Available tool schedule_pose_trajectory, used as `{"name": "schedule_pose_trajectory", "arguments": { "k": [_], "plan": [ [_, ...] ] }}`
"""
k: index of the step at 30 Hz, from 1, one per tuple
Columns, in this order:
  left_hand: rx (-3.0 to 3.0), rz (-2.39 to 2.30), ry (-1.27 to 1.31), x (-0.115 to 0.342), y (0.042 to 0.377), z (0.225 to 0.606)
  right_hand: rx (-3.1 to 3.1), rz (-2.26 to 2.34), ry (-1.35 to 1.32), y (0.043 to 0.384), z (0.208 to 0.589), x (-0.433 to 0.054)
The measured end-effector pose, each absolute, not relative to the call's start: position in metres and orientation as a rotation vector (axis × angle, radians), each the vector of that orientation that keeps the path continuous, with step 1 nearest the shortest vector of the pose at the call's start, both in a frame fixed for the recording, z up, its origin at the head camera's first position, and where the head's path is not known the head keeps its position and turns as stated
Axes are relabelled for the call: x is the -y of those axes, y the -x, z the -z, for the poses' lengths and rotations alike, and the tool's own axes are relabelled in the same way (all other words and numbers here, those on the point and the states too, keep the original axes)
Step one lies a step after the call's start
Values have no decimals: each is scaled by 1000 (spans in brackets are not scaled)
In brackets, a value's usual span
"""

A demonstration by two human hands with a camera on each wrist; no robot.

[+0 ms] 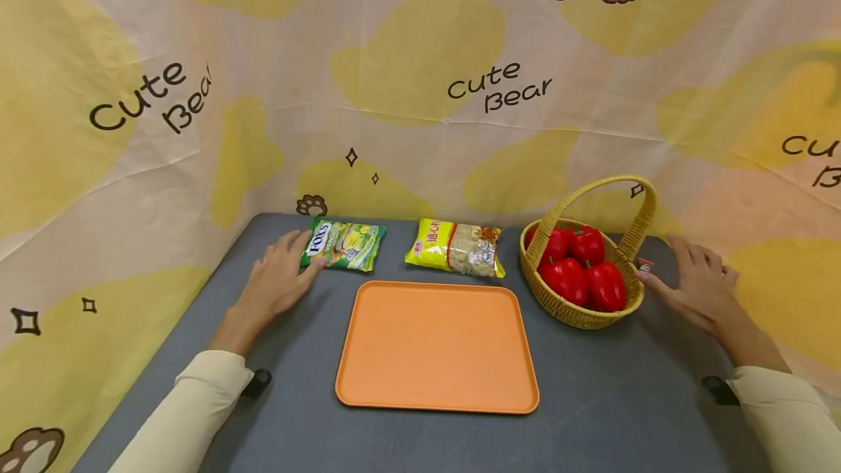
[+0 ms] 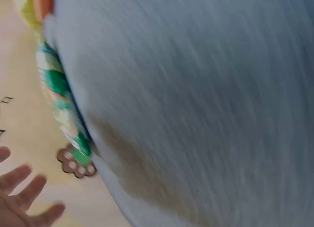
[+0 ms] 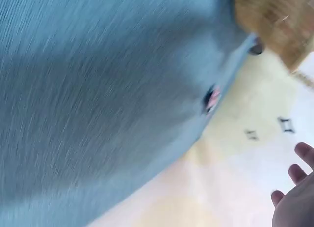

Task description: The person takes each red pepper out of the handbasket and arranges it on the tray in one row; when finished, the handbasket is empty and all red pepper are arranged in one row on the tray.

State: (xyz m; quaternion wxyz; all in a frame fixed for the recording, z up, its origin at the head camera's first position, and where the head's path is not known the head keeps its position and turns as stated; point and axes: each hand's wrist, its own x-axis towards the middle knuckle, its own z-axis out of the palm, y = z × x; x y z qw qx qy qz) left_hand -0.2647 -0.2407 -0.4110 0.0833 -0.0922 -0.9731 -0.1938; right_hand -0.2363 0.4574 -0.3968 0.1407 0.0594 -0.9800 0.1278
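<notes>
My left hand point(image 1: 279, 276) is at the left of a green FOX'S candy bag point(image 1: 348, 245), its fingers spread. In the left wrist view those fingers point(image 2: 30, 192) stand apart from the bag, which is blurred. On the other side, my right hand point(image 1: 699, 287) is just right of a woven basket point(image 1: 581, 318) with an arched handle. Several red bell peppers point(image 1: 563, 281) lie in the basket. The right wrist view shows loosely spread fingers point(image 3: 298, 174) with nothing between them. Behind the basket's right rim lies a small red packet point(image 1: 644, 265).
An orange tray point(image 1: 436, 347) lies flat at the middle of the grey table point(image 1: 434, 444). Behind it is a yellow and clear bag of pasta point(image 1: 456, 247), between the candy bag and the basket. A printed cloth point(image 1: 407, 57) hangs along the table's back and sides.
</notes>
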Motion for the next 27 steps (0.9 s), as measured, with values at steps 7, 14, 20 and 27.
{"name": "schedule_pose_trajectory", "arguments": {
  "k": [7, 14, 20, 27],
  "plan": [
    [2906, 1037, 313, 222, 244, 409, 2762, -483, -204, 228, 392, -416],
    [3008, 1220, 334, 206, 238, 419, 2742, -518, -306, 218, 389, -368],
    [2989, 1551, 299, 197, 239, 428, 2782, -515, -296, 222, 390, -341],
    [2978, 1765, 291, 187, 237, 427, 2769, -651, -264, 230, 399, -330]
  ]
}}
